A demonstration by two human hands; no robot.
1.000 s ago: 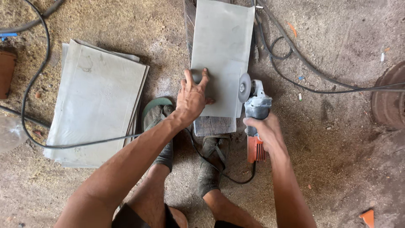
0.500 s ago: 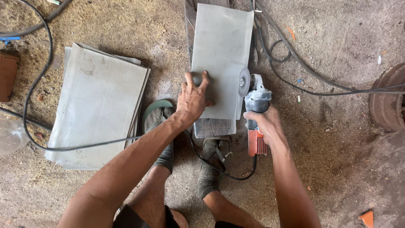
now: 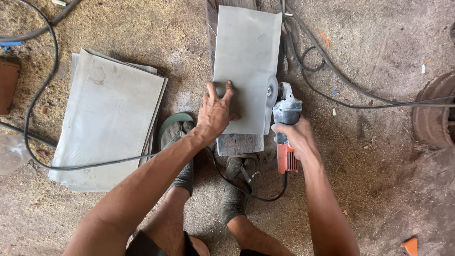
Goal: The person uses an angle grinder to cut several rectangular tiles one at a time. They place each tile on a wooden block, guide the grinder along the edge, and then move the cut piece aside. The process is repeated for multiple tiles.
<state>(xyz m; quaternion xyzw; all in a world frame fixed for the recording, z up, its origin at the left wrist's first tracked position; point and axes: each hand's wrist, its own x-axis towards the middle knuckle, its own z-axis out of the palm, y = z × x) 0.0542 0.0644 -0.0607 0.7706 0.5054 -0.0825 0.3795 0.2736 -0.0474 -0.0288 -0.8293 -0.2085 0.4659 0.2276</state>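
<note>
A grey metal sheet (image 3: 246, 57) lies on a wooden plank (image 3: 239, 143) on the dirt floor. My left hand (image 3: 215, 113) presses down on the sheet's near left corner, fingers spread over a small dark round object. My right hand (image 3: 295, 135) grips an angle grinder (image 3: 284, 128) with an orange rear body. Its disc (image 3: 271, 91) sits against the sheet's right edge. My two dusty feet rest just below the plank.
A stack of grey sheets (image 3: 109, 118) lies to the left with a black cable (image 3: 42, 95) looped across it. More cables (image 3: 341, 80) run to the right of the plank. A rusty round metal part (image 3: 436, 111) sits at the right edge.
The grinder has moved a little further along the sheet's right edge. My left hand stays pressed on the sheet.
</note>
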